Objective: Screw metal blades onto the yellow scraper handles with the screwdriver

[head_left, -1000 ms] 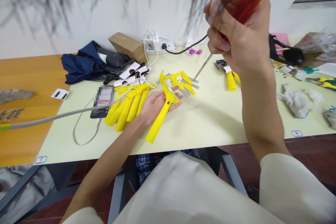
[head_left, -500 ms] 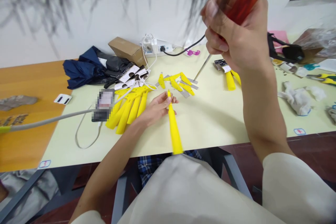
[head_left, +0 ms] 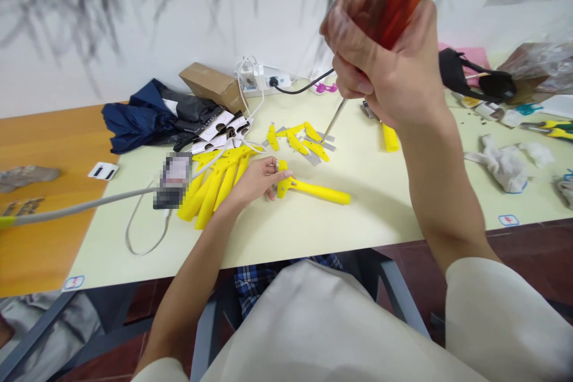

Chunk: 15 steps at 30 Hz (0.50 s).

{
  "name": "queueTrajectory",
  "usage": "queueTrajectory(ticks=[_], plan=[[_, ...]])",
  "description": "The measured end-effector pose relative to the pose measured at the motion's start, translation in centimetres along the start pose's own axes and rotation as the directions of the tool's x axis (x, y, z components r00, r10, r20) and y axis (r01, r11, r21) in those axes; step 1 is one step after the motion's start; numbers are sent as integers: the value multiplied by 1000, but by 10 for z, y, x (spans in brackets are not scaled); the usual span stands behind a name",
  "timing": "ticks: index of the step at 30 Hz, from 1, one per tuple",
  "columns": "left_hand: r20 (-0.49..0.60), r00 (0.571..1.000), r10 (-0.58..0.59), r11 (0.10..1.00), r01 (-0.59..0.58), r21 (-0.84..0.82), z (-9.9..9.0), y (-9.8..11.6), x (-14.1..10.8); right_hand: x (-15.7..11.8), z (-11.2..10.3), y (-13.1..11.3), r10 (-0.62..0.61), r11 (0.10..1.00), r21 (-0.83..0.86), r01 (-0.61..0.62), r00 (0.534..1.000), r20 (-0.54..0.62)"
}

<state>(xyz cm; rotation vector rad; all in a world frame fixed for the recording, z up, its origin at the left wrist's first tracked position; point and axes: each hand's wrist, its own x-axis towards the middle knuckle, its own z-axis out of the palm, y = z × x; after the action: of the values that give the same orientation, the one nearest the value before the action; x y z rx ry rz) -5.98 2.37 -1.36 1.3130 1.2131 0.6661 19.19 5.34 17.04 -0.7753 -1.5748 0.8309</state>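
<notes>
My left hand (head_left: 258, 180) is closed on the head of a yellow plastic scraper (head_left: 320, 192). Its handle points right, just over the table, and a small metal screw shows in the head. Raised high in front of me, my right hand (head_left: 389, 65) wraps round the red translucent handle of a screwdriver (head_left: 405, 0). The thin metal shaft slants down and left. Its tip appears near loose yellow scraper pieces (head_left: 296, 142) and grey metal blades (head_left: 312, 158); contact cannot be made out. More yellow scrapers (head_left: 210, 191) lie piled left of my left hand.
A power strip (head_left: 282, 79) with cables stands by the wall beside a cardboard box (head_left: 213, 85). A dark blue umbrella-like bundle (head_left: 138, 116) lies left. At right are another yellow handle (head_left: 390, 138), crumpled white material (head_left: 504, 167) and yellow-green-handled pliers (head_left: 553, 126).
The scraper in my left hand has swung from pointing toward me to pointing right, its head now showing. My right hand with the screwdriver has shifted a little left.
</notes>
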Motion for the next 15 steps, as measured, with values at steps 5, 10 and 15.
queueTrajectory(ticks=[5,10,15], plan=[[61,998,6,1000,-6,-9,-9,-4,0,-3,14,-2,6,985,170,-18,998,69],[-107,993,42,999,-42,9,2,-8,5,-6,17,13,110,991,51,-120,980,168],[-107,994,5,956,-36,-292,15,-14,11,-1,20,36,186,982,-8,-189,955,231]])
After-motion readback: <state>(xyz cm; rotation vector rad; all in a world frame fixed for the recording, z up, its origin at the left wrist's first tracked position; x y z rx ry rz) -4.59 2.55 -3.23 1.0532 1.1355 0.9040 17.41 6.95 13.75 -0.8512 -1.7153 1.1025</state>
